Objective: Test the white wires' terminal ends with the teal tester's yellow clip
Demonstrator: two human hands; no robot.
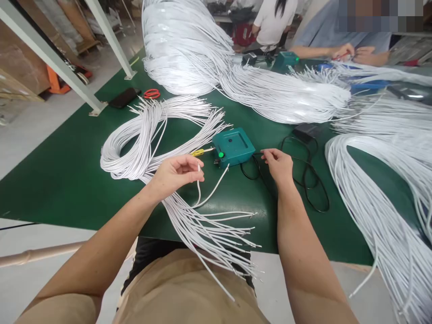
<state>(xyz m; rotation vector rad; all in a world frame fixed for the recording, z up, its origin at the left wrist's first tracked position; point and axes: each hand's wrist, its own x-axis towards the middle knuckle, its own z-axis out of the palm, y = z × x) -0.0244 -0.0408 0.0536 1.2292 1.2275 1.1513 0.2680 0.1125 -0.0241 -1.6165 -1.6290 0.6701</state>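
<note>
My left hand [175, 173] pinches the end of one white cable [199, 191] and holds it upright above a fanned bundle of white cables [209, 229] that runs off the table's near edge. The same cable curves toward a small teal tester box [233, 146] with a green button. My right hand [278, 164] hovers just right of that box, fingers loosely curled, above a black cord [313, 180]; whether it touches the cord is unclear. A coiled loop of white cables [135, 139] lies to the left.
The green table [67, 180] carries large white cable heaps [270, 90] at the back and a thick bundle [388, 189] on the right. Red scissors [151, 93] and a black phone [124, 97] lie far left. Another person's hands [351, 53] work at the far right, by a second teal box [286, 59].
</note>
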